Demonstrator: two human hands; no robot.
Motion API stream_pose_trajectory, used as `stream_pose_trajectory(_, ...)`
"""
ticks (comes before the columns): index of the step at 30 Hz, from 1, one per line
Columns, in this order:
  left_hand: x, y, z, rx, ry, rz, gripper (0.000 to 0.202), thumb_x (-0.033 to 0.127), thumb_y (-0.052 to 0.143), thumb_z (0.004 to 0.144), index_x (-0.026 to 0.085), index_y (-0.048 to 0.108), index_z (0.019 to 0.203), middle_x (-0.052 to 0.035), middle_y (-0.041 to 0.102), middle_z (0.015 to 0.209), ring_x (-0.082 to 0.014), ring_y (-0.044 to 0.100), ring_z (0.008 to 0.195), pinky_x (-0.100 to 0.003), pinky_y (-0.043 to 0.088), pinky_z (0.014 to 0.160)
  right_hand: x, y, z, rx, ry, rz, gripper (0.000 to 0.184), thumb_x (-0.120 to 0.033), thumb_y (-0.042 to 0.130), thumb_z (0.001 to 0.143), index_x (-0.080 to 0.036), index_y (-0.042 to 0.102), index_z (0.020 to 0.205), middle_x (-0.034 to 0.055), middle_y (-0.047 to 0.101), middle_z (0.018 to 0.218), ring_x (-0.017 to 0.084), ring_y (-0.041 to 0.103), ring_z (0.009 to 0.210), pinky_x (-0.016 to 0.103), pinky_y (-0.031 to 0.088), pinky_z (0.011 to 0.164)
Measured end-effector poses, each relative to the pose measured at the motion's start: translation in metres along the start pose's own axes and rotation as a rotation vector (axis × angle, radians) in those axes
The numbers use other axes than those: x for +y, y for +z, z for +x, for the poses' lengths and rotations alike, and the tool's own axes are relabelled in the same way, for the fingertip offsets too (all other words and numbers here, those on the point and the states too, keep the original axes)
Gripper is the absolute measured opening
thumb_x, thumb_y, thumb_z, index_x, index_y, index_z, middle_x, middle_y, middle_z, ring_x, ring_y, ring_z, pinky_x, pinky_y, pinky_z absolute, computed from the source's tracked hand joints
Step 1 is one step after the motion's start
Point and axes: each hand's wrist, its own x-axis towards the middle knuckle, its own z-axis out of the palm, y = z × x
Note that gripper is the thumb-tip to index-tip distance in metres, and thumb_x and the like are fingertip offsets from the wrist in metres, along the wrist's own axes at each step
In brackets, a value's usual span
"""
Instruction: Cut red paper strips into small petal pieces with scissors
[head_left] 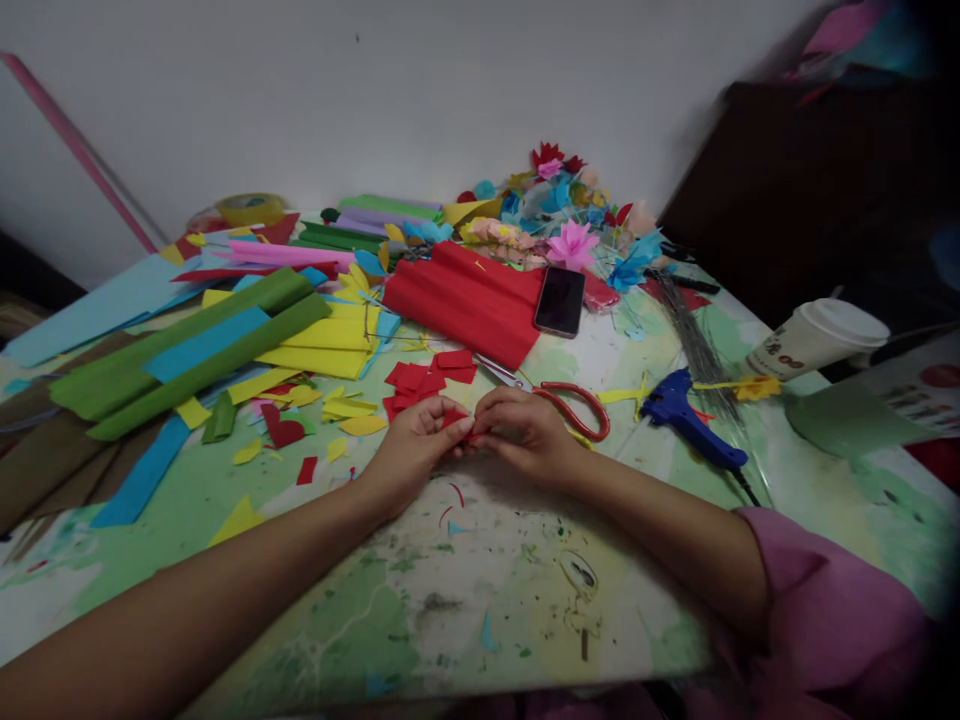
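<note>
The fingers of the left hand and right hand are concealing most of the small red piece; its outline is remaining indeterminate. The right hand is also obscuring part of the scissors. The left forearm is running out of frame at the lower left. The pink sleeve is fading into dark blur toward the right. The cord of the blue glue gun is passing out of sight near the right forearm. The green container is extending beyond the right edge—its printed figures are appearing blurred. Lettering on the paper cup is proving too small to read. In the heap of paper flowers, blooms are overlapping and hiding one another.
</note>
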Motion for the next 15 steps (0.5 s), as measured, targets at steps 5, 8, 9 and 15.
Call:
stream_pose_trajectory(5, 0.0019, 0.0016, -0.0005, 0.014, 0.022, -0.05, 0.026, 0.034, 0.077, 0.067, 0.015, 0.061, 0.075, 0.0005, 0.064, 0.063, -0.0086, 0.057, 0.055, -0.019, 0.042, 0.053, 0.0036, -0.0012, 0.0012, 0.05, 0.073, 0.035, 0.009, -0.022, 0.061, 0.085, -0.017, 0.064, 0.078, 0.0019, 0.064, 0.075, 0.013, 0.059, 0.073, 0.028, 0.048, 0.07)
stream_pose_trajectory(8, 0.0012, 0.0013, -0.0004, 0.002, 0.038, -0.034, 0.024, 0.035, 0.074, 0.07, 0.015, 0.061, 0.075, 0.0002, 0.064, 0.064, -0.009, 0.057, 0.057, -0.019, 0.042, 0.053, 0.0043, -0.0013, 0.0017, 0.075, 0.152, 0.053, 0.009, -0.022, 0.065, 0.082, -0.017, 0.064, 0.075, 0.0007, 0.063, 0.073, 0.011, 0.058, 0.069, 0.025, 0.046, 0.066)
stream_pose_trajectory(9, 0.0004, 0.0008, -0.0005, -0.002, 0.042, -0.015, 0.023, 0.035, 0.073, 0.071, 0.015, 0.062, 0.076, -0.0001, 0.065, 0.065, -0.0093, 0.058, 0.057, -0.019, 0.043, 0.054, 0.0044, -0.0012, 0.0018, 0.082, 0.18, 0.057, 0.009, -0.022, 0.066, 0.081, -0.016, 0.064, 0.074, 0.0004, 0.063, 0.072, 0.011, 0.057, 0.068, 0.025, 0.046, 0.065)
stream_pose_trajectory(15, -0.0038, -0.002, -0.0011, -0.019, 0.043, 0.057, 0.023, 0.036, 0.072, 0.072, 0.016, 0.062, 0.077, 0.0001, 0.065, 0.066, -0.0097, 0.058, 0.057, -0.02, 0.043, 0.055, 0.0051, -0.0003, 0.0031, 0.053, 0.241, 0.078, 0.01, -0.022, 0.067, 0.079, -0.016, 0.063, 0.072, -0.0005, 0.06, 0.07, 0.011, 0.054, 0.066, 0.024, 0.044, 0.063)
